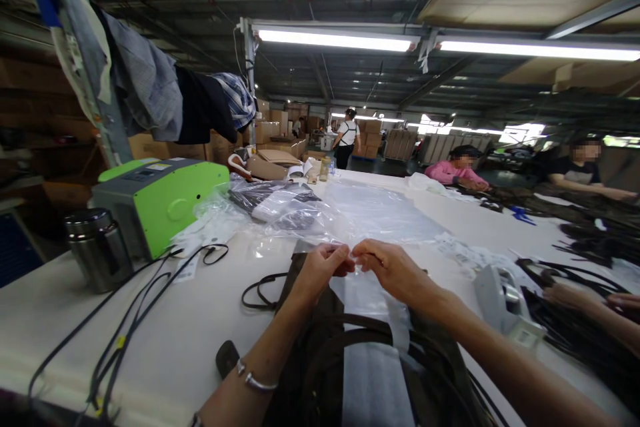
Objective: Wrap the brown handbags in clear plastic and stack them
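My left hand (327, 263) and my right hand (375, 260) meet in the middle of the view, fingers pinched close together. Something thin and clear, like plastic film, shows between them, too small to make out fully. Below them lies a dark bag (325, 327) with dark straps, and a white translucent strip (375, 380) runs down its middle. Just beyond the hands, clear plastic bags (385, 210) are spread on the white table (200, 333). A clear bag with dark contents (280, 203) lies to the left of them.
A green and grey machine (175, 203), a steel flask (95, 250) and black cables (135, 320) occupy the left. At right are a tape dispenser (505, 300), labels (470, 253), dark straps and another person's hands (575, 297). More people are farther back.
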`<state>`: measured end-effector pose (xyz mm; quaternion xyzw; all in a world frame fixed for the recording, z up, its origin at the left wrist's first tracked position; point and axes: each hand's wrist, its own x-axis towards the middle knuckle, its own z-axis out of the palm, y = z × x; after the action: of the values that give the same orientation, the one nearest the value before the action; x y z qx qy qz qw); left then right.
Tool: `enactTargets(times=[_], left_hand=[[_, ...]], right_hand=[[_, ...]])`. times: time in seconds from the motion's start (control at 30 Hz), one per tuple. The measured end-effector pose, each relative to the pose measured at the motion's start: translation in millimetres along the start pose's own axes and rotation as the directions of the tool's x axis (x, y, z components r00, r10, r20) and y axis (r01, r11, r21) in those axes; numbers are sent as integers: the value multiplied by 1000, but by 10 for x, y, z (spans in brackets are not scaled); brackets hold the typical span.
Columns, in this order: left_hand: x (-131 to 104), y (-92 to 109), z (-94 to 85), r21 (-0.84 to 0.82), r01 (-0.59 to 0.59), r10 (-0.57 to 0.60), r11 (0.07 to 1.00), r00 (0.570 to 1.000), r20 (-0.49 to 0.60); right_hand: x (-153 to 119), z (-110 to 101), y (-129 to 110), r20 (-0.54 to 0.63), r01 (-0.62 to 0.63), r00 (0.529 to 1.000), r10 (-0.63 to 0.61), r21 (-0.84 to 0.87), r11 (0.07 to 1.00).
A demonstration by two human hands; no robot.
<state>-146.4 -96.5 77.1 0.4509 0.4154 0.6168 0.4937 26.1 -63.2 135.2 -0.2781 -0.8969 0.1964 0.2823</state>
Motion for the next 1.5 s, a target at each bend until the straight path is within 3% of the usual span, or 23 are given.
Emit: enactTargets(times=[0.07,0.23,0.4,0.5,0.67,0.9,1.07,1.13,1.17,1.23,1.3,1.33,1.4,1.43,1.5], left_hand=[[4,-10,-37,75,-3,7,997,999,-50],[-57,-97,-103,69,-46,52,997,996,-77],[-105,-159,-147,65,-45,52,997,993,-110],[-129,-188,-182,96,-56,65,994,994,-93],[-210,-214,-190,159,-50,57,986,998,-38],[-349,-134,-82,218,-87,79,972,996,44],[-307,-140,-103,367,-93,111,925,993,-27],[-279,-201,-259,518,-33,108,855,987,-115],[-274,-243,-377,634,28,100,772,981,-165],[-292,-328,-666,828,194,61,526,963,-264],[-346,-371,-949,890,323,32,323,936,-352],[-381,-358,-1055,887,346,60,305,923,-381],[-446,-238,-1136,863,271,243,427,884,-398],[-471,-133,-1102,852,171,367,494,848,-383],[-494,138,-898,848,-79,591,524,751,-295]], right_hand=[[-46,67,-55,22,-23,999,24,-38,999],[-98,253,-107,42,-130,989,139,-177,976],[-149,362,13,0,-160,987,160,-12,987],[-183,368,51,6,-179,984,179,31,983],[-178,328,-8,27,-140,989,144,-113,984],[-117,284,-111,-56,-232,972,226,-132,964],[-75,281,58,9,-305,952,305,41,951],[-36,222,204,-50,-351,925,377,270,897],[-7,172,287,-102,-354,896,433,427,832],[68,34,458,-200,-287,792,577,712,641],[158,-116,608,-293,-192,663,689,823,535],[204,-177,664,-351,-167,608,712,821,546],[295,-238,716,-461,-153,532,711,773,616],[340,-232,704,-501,-158,523,690,738,656],[426,-154,594,-574,-181,568,589,611,770]])
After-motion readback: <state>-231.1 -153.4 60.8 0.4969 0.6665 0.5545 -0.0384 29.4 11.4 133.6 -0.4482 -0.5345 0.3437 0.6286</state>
